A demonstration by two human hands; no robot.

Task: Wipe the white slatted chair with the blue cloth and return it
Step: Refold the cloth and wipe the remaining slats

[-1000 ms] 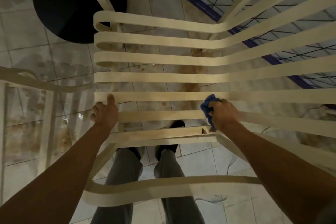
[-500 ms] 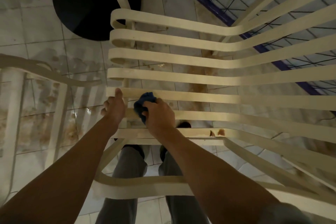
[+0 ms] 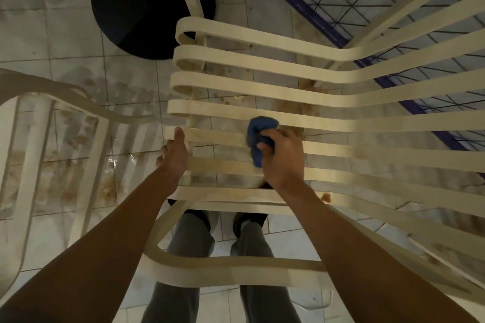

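Observation:
The white slatted chair (image 3: 328, 97) fills the middle and right of the head view, its slats running left to right below me. My right hand (image 3: 282, 158) grips the bunched blue cloth (image 3: 258, 136) and presses it on a middle slat. My left hand (image 3: 173, 153) holds the left ends of the slats, thumb lying on top of one slat and fingers curled under the edge.
A second white chair (image 3: 31, 139) stands at the left. A round black object (image 3: 147, 5) lies on the stained, wet tiled floor beyond the slats. A blue-framed wire grid (image 3: 367, 8) runs across the upper right. My legs and dark shoes show beneath the chair.
My right hand swept the cloth from the right side of the slats to the left, then back toward the middle and one slat higher. My left hand kept its hold.

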